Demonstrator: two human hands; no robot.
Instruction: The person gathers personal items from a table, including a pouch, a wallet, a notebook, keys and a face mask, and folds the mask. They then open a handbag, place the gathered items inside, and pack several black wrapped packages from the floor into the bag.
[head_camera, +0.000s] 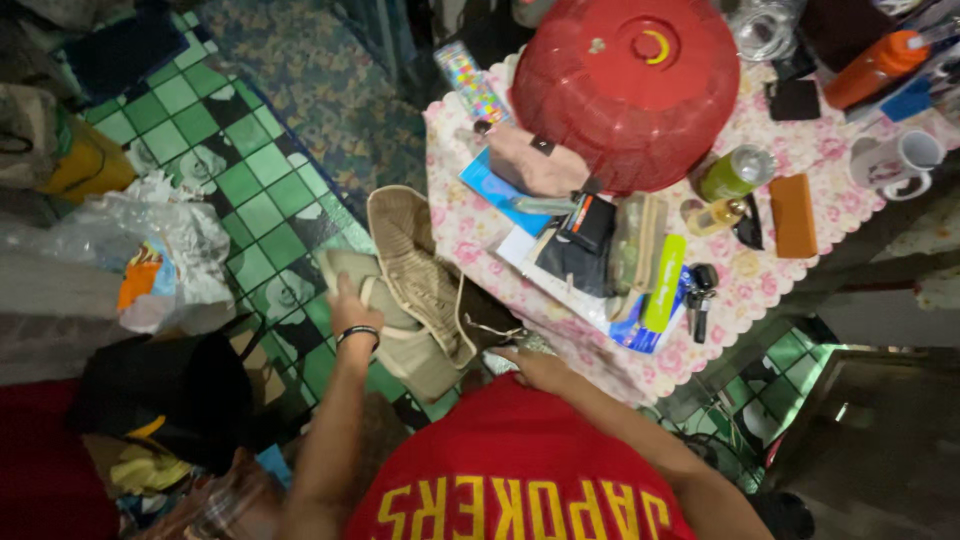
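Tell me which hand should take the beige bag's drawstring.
Right, probably. The right hand lies just beside the drawstring, while the left hand is on the far side, already gripping the beige bag.

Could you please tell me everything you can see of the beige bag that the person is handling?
The beige bag looks like woven or ribbed fabric, soft and slumped, with its mouth gaping open toward the camera and a thin drawstring cord trailing to one side. It hangs over the green tiled floor, beside the edge of the table with the pink floral cloth. The left hand, which wears a dark wristband, grips its folded side; the right hand is at its lower edge near the cord.
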